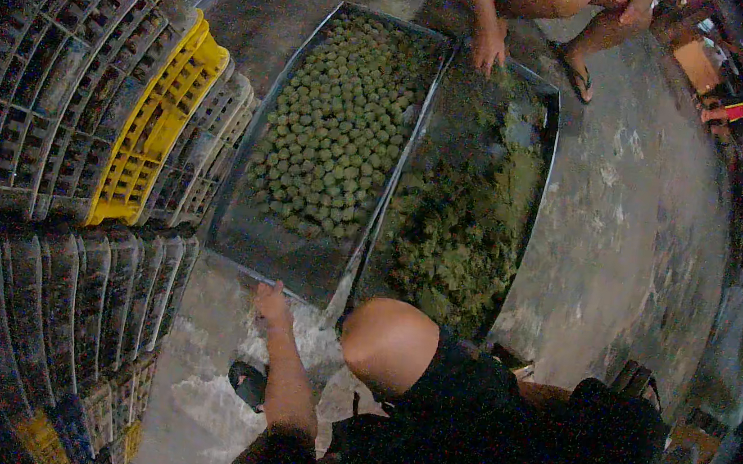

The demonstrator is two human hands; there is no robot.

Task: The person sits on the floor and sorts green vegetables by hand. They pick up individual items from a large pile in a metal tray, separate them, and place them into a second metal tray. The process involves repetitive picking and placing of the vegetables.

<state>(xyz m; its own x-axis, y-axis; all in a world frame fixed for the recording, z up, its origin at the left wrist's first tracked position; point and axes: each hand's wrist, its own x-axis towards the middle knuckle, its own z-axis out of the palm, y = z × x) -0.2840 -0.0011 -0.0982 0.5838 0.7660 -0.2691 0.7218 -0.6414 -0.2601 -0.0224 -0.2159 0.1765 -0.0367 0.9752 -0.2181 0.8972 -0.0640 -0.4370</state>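
My left hand (274, 305) is at the near rim of a shallow metal tray (271, 282), with its fingers closed around the edge. Small round green balls (334, 133) fill most of that tray; blur hides what they are made of. A second metal tray (551, 142) lies against its right side and bears a loose, clumpy green mass (466, 235) that looks leafy. My right hand is out of view. My bare knee (390, 346) is close to the near end of the second tray.
Stacked plastic crates (82, 79), with one yellow crate (158, 128) among them, line the left side. Opposite me a person crouches, one hand (489, 47) at the second tray's far end. Stained concrete floor (611, 210) stretches to the right, with assorted items along its far side.
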